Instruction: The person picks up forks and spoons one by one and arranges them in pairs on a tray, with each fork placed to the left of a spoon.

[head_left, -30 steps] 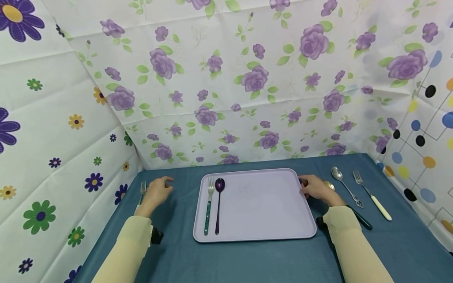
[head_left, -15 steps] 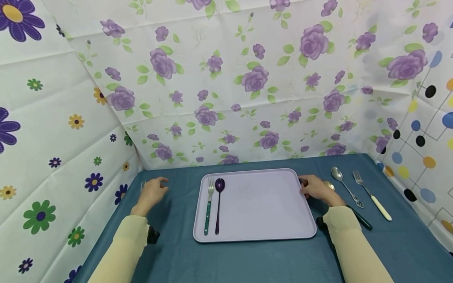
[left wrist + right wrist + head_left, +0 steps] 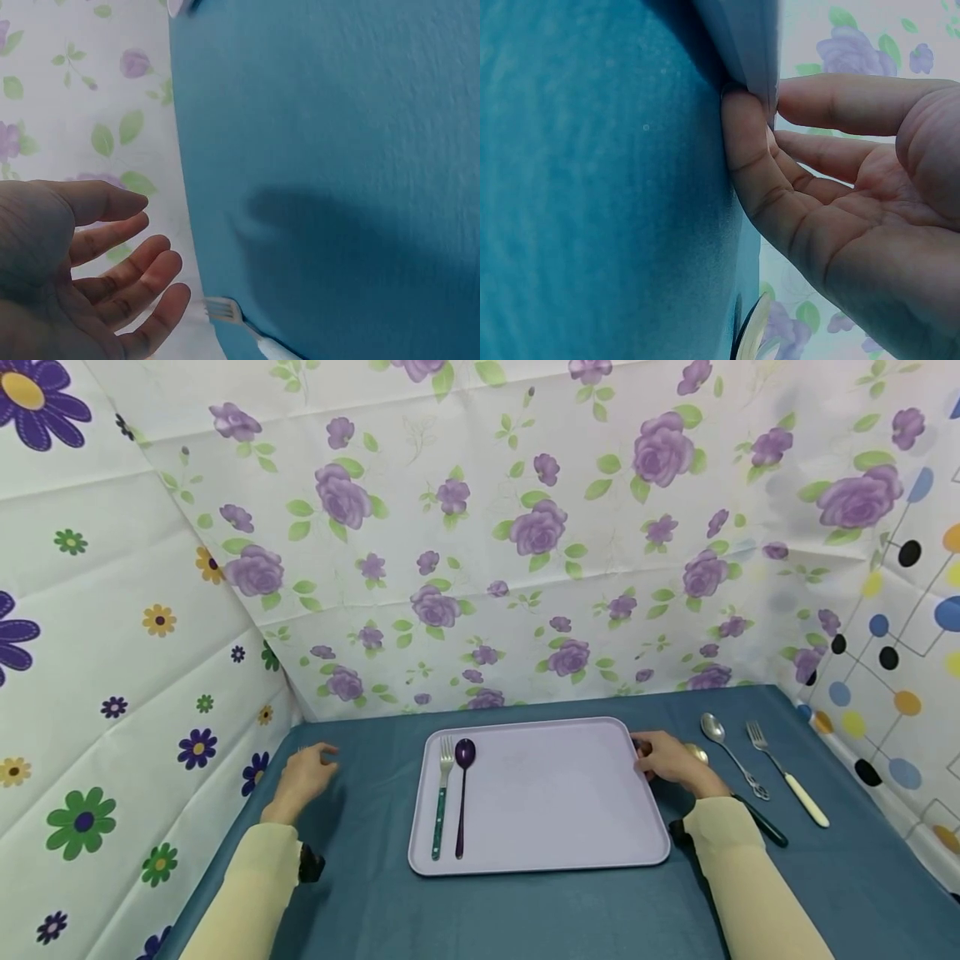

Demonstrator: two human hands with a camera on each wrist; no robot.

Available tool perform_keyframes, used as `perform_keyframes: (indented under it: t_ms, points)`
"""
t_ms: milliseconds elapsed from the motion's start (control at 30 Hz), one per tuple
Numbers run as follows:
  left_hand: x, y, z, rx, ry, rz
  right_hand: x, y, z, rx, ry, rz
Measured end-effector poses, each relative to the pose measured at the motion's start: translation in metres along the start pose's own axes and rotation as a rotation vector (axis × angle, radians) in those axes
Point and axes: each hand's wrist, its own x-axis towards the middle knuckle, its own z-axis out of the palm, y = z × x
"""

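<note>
The lilac tray [image 3: 555,802] lay mid-tabletop [image 3: 375,893], bearing a green-handled fork [image 3: 440,802] and purple spoon [image 3: 462,802] along its left side. The right hand [image 3: 667,758] pinched its right edge. Left of it, the left hand [image 3: 306,774], grip loosely spread, hovered near another fork [image 3: 234,311]. At far right lay a silver spoon [image 3: 738,762] and cream-handled fork [image 3: 804,797].

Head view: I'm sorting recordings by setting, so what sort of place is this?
Probably a staged tabletop booth rather than an ordinary dining room: patterned sheets close in the back and both sides, a blue cloth covers the surface, and a pale tray lies on it.
</note>
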Motion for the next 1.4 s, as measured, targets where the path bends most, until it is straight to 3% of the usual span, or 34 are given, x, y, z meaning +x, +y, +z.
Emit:
perform_keyframes:
  t_ms: [500, 1033, 1400]
  points:
    - [-0.004, -0.032, 0.003, 0.029, -0.007, -0.073, -0.002, 0.001, 0.003, 0.003, -0.001, -0.007]
    - [-0.003, -0.044, 0.001, 0.041, 0.008, -0.145, -0.002, -0.002, 0.0, 0.016, -0.006, -0.009]
    - [-0.005, -0.062, -0.001, 0.078, 0.004, -0.108, 0.0, -0.001, -0.001, 0.008, -0.006, 0.001]
